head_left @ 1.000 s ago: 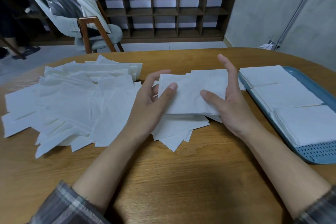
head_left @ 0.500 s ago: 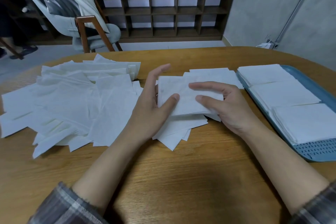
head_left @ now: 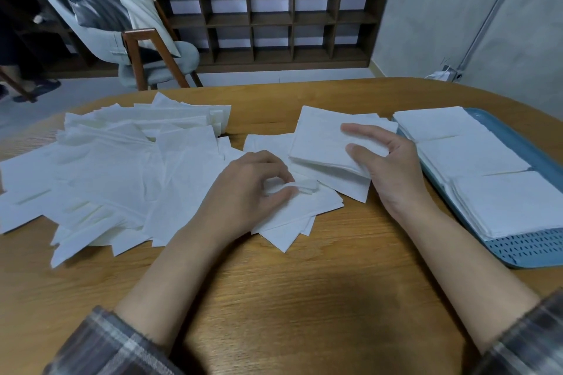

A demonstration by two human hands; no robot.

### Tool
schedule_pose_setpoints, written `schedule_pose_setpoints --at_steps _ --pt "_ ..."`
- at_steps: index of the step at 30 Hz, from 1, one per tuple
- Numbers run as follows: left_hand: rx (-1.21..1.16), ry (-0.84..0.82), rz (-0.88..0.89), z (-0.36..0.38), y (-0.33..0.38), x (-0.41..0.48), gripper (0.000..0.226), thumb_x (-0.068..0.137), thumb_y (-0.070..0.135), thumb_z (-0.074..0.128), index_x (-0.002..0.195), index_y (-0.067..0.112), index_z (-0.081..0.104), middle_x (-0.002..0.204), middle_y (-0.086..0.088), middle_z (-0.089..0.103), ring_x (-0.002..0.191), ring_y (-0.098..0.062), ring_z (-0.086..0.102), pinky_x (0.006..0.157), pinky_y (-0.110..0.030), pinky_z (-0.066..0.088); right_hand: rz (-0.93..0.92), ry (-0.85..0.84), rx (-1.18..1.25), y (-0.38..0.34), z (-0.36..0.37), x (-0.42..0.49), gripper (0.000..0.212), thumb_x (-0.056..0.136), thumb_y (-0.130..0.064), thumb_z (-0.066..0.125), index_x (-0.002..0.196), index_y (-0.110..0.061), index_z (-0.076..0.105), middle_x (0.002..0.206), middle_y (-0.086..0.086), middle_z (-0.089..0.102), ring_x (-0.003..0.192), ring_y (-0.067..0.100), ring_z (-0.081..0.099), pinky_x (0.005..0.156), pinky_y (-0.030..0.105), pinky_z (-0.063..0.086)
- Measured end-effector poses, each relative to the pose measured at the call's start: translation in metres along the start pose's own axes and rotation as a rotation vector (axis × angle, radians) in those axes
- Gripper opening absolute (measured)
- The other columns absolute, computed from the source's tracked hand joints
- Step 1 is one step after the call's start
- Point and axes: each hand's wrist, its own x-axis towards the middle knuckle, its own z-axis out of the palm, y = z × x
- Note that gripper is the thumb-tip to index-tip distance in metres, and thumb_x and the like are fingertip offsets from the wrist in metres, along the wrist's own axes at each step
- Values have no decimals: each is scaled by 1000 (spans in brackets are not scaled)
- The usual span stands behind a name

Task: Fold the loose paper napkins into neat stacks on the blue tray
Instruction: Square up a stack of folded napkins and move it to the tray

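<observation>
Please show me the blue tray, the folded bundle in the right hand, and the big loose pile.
blue tray (head_left: pixel 524 248), head view, perforated near end.
folded bundle (head_left: pixel 320 140), head view, top sheet beside the fingers.
loose pile (head_left: pixel 115 167), head view, middle of the spread sheets.

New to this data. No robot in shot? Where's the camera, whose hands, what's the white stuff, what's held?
No robot here: a person works with two bare hands. The view comes from one wide-angle camera worn on their head, looking forward and down, so both arms enter from the bottom edge. On the wooden table a loose pile of paper napkins lies on the left. On the right a blue tray carries three neat stacks. The right hand grips a folded bundle of napkins beside the tray. The left hand pinches a napkin on the smaller heap in the middle.
</observation>
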Motion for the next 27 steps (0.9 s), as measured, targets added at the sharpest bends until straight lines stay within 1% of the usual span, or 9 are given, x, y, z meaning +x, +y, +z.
schedule_pose_setpoints --at_steps 3,6,8,15,19,21,23,25,27 --pt "-9 70 29 0 2 1 13 96 35 77 98 24 83 97 16 70 96 -8 65 83 -37 55 4 9 6 0 -1 0 31 96 -5 71 114 -28 81 117 -27 75 118 -12 61 98 5 43" --pt "-99 77 6 -3 11 1 7 93 30 81 94 25 85 88 14 70 84 -12 67 72 -20 49 1 -5 -6 0 0 0 31 96 -5 71 113 -29 81 116 -28 75 118 -12 61 97 4 43" --pt "-123 12 11 -4 15 0 4 92 28 83 90 25 85 83 14 71 80 -13 67 68 -14 44 -8 -10 -16 0 -1 0 31 96 -5 70 113 -29 81 117 -27 75 119 -12 61 98 4 43" --pt "-166 -173 7 -5 27 -5 12 85 22 83 75 28 80 76 13 73 78 -15 68 66 -20 49 -8 -20 -54 1 0 0 31 96 -5 70 114 -29 81 115 -30 74 116 -16 60 91 -3 40" --pt "-262 -277 -36 -4 35 -8 13 87 20 84 75 25 82 74 10 74 74 -17 68 70 -35 56 1 -41 -65 2 0 0 32 96 -6 70 114 -30 80 118 -28 74 118 -15 59 92 -3 40" --pt "-229 -285 -19 -1 36 -8 12 89 27 82 76 26 83 75 12 75 77 -15 69 72 -34 56 7 -45 -61 2 1 -1 32 96 -6 69 114 -31 80 118 -27 74 118 -15 59 91 -3 40" --pt "-123 -186 63 3 33 -8 8 92 34 79 86 28 83 83 16 74 88 -9 68 78 -28 52 5 -41 -63 0 1 -1 32 97 -6 69 114 -31 80 118 -28 74 118 -15 59 90 -3 40" --pt "-7 -84 155 8 27 -4 14 95 34 76 107 27 80 105 16 72 104 -5 63 91 -28 49 7 -37 -58 0 2 0 32 97 -6 69 113 -31 80 117 -28 74 117 -15 59 90 -3 40" --pt "50 -110 167 13 19 -2 30 96 37 74 125 27 75 125 15 69 122 -7 59 103 -33 46 10 -38 -51 0 2 0 32 97 -7 69 113 -32 80 118 -28 74 118 -14 59 90 -2 41"
